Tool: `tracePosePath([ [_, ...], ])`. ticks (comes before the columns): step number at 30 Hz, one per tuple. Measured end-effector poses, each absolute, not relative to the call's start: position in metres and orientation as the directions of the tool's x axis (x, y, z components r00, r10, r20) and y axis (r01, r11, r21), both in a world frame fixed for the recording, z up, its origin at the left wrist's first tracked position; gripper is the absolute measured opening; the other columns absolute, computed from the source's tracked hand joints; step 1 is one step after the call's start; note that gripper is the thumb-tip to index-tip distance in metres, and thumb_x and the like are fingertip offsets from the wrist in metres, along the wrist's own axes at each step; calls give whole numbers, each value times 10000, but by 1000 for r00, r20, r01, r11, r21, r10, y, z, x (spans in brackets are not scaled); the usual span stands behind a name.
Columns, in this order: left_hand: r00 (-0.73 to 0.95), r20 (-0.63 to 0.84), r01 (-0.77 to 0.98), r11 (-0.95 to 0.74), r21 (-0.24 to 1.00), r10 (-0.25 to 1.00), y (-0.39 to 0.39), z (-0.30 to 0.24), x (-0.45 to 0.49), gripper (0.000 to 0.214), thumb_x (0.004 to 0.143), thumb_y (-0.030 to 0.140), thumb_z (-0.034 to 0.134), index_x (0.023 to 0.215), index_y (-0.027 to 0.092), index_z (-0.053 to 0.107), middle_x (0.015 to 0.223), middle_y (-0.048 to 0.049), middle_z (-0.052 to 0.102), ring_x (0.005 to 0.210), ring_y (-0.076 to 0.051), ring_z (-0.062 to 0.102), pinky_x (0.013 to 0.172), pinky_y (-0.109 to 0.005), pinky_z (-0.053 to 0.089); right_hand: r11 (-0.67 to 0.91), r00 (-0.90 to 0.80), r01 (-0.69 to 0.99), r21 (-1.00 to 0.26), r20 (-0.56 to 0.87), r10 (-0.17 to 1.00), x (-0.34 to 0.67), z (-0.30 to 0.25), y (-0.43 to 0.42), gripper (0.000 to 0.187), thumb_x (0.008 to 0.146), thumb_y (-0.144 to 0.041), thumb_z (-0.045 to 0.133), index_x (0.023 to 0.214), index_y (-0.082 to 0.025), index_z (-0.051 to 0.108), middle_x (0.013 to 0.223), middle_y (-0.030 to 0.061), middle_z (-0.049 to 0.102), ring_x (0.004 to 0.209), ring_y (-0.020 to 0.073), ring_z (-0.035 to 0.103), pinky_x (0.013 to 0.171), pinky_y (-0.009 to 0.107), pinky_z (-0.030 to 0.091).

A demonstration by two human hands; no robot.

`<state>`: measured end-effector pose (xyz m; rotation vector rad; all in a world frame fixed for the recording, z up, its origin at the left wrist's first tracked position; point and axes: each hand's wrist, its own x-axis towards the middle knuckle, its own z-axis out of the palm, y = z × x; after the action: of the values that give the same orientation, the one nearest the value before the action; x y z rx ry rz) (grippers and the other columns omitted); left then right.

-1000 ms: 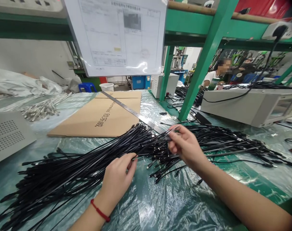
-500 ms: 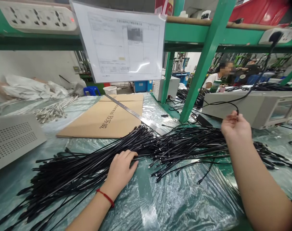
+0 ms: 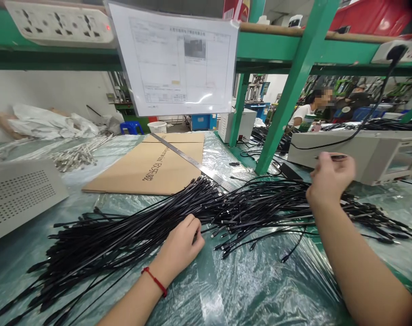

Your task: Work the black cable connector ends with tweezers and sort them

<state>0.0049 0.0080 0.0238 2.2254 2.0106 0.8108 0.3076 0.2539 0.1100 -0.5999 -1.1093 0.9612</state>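
Note:
A long heap of thin black cables lies across the plastic-covered green table. My left hand, with a red string on its wrist, rests on the heap near its middle, fingers curled down onto the cables. My right hand is raised above the right part of the heap, its fingers pinched on the end of one black cable just in front of a grey machine.
A flat cardboard sheet with a steel ruler across it lies behind the heap. A perforated grey box stands at the left, silvery parts behind it. A green post rises mid-right. A person sits beyond.
My right hand left the middle of the heap, drawing one cable out to the right and up, and now holds its end by the grey machine. My left hand stayed on the heap.

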Motion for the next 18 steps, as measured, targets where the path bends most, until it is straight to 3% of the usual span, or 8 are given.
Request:
tracePosePath([
  [2,9,356,907,-158,391,934,3,29,6,136,902,102,459,839,201,526,839,3,544,704,-150,542,649,-279,416,532,11,-278,-800,551,834,281,105,232,142,960,-335,633,1049,-225,644,815,-29,608,597,51,511,522,156,445],
  [4,3,359,897,-161,412,933,-2,35,5,121,951,176,472,858,205,544,833,9,546,666,-142,531,624,-280,398,531,-243,-203,-822,568,786,255,100,205,133,884,-316,729,973,-231,678,675,-57,550,531,49,480,477,153,398],
  [7,24,360,876,-193,442,933,-7,42,2,181,1024,290,461,930,224,600,861,6,575,701,-141,558,650,-281,407,547,-681,-90,-832,453,576,229,96,168,222,701,-299,879,841,-197,739,899,29,698,840,162,665,754,290,557],
  [9,43,390,839,-245,486,920,-9,46,0,212,1048,285,429,946,224,605,855,1,578,756,-147,574,689,-278,422,655,-893,-23,-755,310,325,221,96,150,221,707,-313,870,856,-204,750,1216,71,666,1163,243,606,1011,417,490],
  [11,38,438,785,-298,543,898,-11,49,0,210,1055,250,410,943,210,583,846,-6,573,776,-148,568,710,-274,432,771,-975,12,-637,162,150,218,96,141,197,777,-318,812,923,-209,739,1376,77,573,1311,266,488,1109,467,396],
  [12,27,462,761,-318,565,886,-12,50,1,206,1055,234,403,941,204,571,843,-9,568,771,-146,560,709,-273,434,807,-986,22,-590,123,116,217,95,139,192,802,-316,789,946,-204,731,1376,86,566,1312,265,473,1107,466,391],
  [18,-6,489,769,-309,559,872,-18,54,12,149,1045,255,450,974,206,572,871,-19,583,778,-156,571,709,-291,446,819,-978,43,-572,144,152,214,87,128,190,835,-327,755,935,-171,711,1061,73,628,965,188,591,863,328,502],
])
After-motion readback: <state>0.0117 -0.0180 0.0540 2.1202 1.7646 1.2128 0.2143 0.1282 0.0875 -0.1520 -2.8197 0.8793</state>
